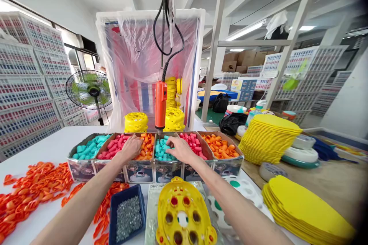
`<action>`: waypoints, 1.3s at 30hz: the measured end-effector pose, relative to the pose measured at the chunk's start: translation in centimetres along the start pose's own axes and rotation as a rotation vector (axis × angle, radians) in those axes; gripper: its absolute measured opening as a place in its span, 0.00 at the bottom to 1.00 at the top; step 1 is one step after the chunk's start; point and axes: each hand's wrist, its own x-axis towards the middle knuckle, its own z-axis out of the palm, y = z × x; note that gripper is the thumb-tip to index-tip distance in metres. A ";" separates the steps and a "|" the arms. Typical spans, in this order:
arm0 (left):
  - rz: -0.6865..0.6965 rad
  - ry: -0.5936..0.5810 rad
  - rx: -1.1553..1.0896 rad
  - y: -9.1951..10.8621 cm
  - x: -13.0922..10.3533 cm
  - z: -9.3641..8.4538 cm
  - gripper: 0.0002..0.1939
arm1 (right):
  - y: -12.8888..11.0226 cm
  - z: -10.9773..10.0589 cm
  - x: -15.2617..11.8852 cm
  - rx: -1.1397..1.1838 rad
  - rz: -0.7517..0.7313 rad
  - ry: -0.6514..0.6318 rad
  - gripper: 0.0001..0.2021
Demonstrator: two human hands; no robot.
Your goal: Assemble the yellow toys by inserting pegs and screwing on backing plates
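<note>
My left hand (132, 147) reaches into the row of bins, over the border between the pink pieces (115, 144) and the orange pieces (148, 145); its fingertips are hidden among them. My right hand (178, 148) is above the teal pieces (161, 150) in a middle bin, thumb and fingers curled down; whether a piece is between them is too small to tell. Below the bins, a yellow plastic shell (183, 203) with round holes lies on a grey box (152, 214). An orange electric screwdriver (160, 105) hangs upright behind the bins, between the hands.
A blue tray of screws (128, 214) and loose orange parts (37, 187) lie to the left. Yellow discs are stacked at the right (267, 138) and front right (304, 210). Yellow shells (136, 122) stand behind the bins. Beyond the table is a fan (89, 90).
</note>
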 end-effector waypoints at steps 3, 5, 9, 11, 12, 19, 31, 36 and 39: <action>-0.025 0.105 -0.083 0.2 -1.2 -0.8 0.11 | -0.8 -1.7 -2.7 0.131 -0.039 0.036 0.14; -0.047 0.181 -0.166 0.6 -2.6 -1.6 0.11 | -1.5 -2.8 -4.9 0.211 -0.056 0.046 0.14; -0.103 0.295 -0.382 2.8 -6.9 -2.9 0.18 | -3.3 -4.3 -9.0 0.338 -0.062 0.056 0.13; -0.148 0.314 -0.487 4.5 -9.6 -3.3 0.20 | -4.0 -4.6 -10.6 0.395 -0.062 0.056 0.12; -0.172 0.315 -0.534 5.4 -11.0 -3.5 0.21 | -4.3 -4.7 -11.3 0.410 -0.063 0.060 0.11; -0.411 0.192 -1.045 11.2 -19.9 -3.0 0.25 | -6.4 -4.9 -14.6 0.336 -0.061 0.036 0.14; -0.614 0.178 -1.264 18.1 -26.4 -3.6 0.27 | -7.6 -3.0 -17.9 0.337 0.105 -0.046 0.10; -0.653 0.128 -1.366 19.0 -26.7 -2.4 0.26 | -8.6 -0.8 -17.3 0.122 0.115 0.010 0.13; -0.646 0.116 -1.451 19.1 -27.0 -1.4 0.25 | -9.4 0.4 -16.6 -0.069 0.122 0.018 0.15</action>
